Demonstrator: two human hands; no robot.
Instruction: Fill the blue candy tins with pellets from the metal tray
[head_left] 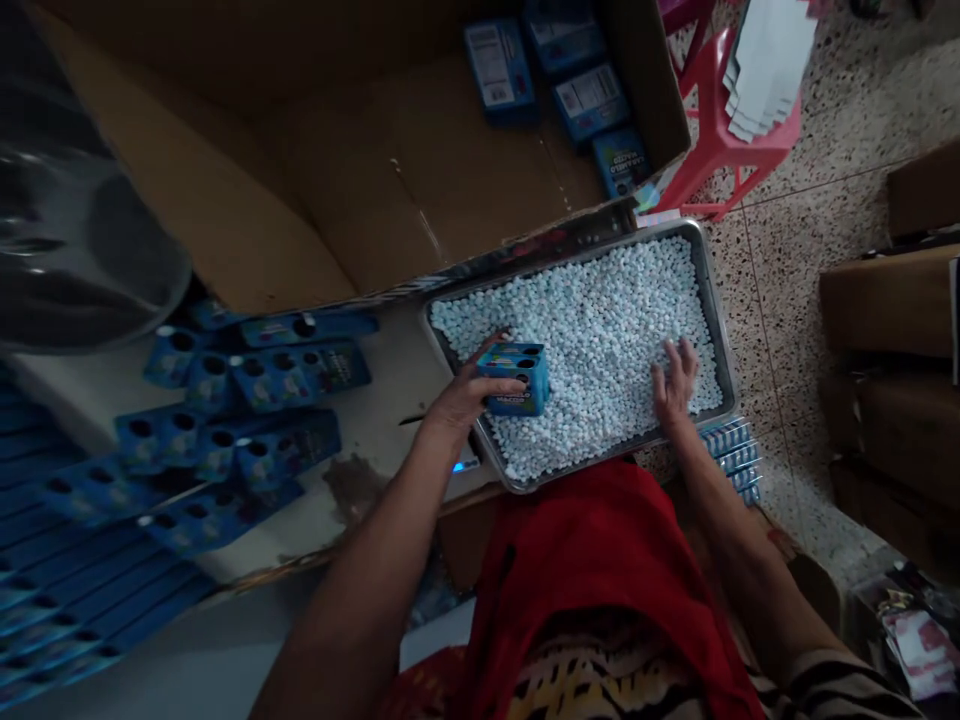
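Note:
My left hand is wrapped round a small blue box with dark openings on its top side. That box is over the left part of a metal tray filled with small pale blue and white candies. At the tray's right side my right hand touches the candies, its fingers apart and nothing visible held in them.
Behind the tray stands a large cardboard box with several blue boxes inside. More blue boxes stand on the table at left, beside a plastic-covered container. A red stool holds papers; cartons lie at right.

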